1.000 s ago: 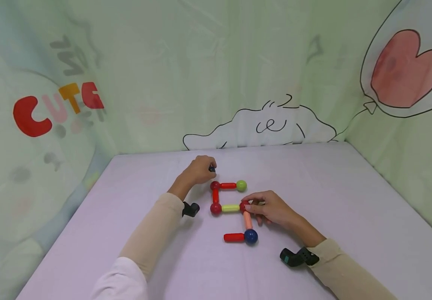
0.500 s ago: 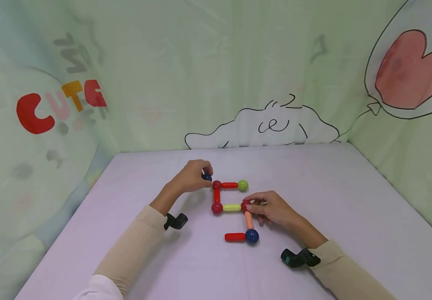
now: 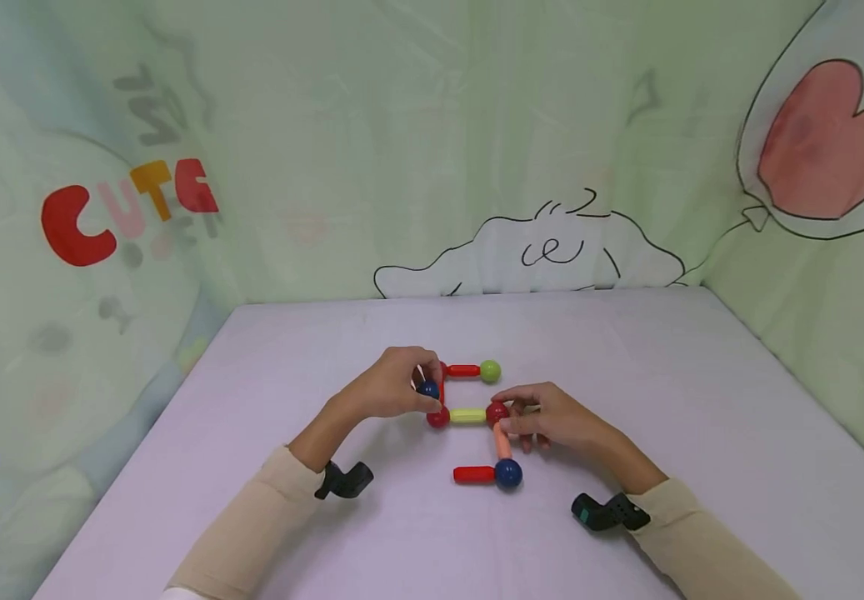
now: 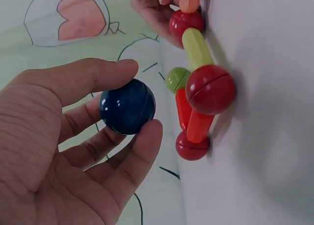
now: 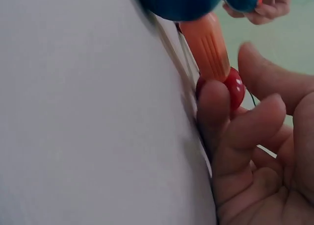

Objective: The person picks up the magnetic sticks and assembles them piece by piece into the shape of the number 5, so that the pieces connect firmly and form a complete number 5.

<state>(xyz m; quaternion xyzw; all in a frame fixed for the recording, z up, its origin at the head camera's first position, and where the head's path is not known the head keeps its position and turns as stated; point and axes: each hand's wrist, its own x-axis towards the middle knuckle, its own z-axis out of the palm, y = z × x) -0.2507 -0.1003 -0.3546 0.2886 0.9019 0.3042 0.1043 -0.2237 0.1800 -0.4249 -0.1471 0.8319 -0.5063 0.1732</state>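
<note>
My left hand [image 3: 392,385] pinches a dark blue ball [image 4: 127,107] between thumb and fingertips. In the left wrist view it is held apart from the joined balls and sticks. My right hand [image 3: 557,417] has its thumb and fingers around the red ball [image 3: 496,413] at the chain's middle right. A yellow stick [image 3: 467,416] links that ball to another red ball [image 4: 211,90]. From the right-hand ball, an orange stick [image 5: 206,48] runs to a second blue ball [image 3: 508,474], with a red stick [image 3: 474,474] on its left.
At the chain's far end, a red stick [image 3: 464,370] joins a green ball [image 3: 490,371] to a red ball [image 4: 192,145]. All of it lies on the pale table [image 3: 589,342], before a printed cloth backdrop [image 3: 312,167]. Black wrist cameras [image 3: 610,512] are strapped over both sleeves.
My left hand has brought the blue ball from beyond the chain's far corner towards me, to beside its left side. My right hand has stayed at the red ball, its thumb shifting slightly.
</note>
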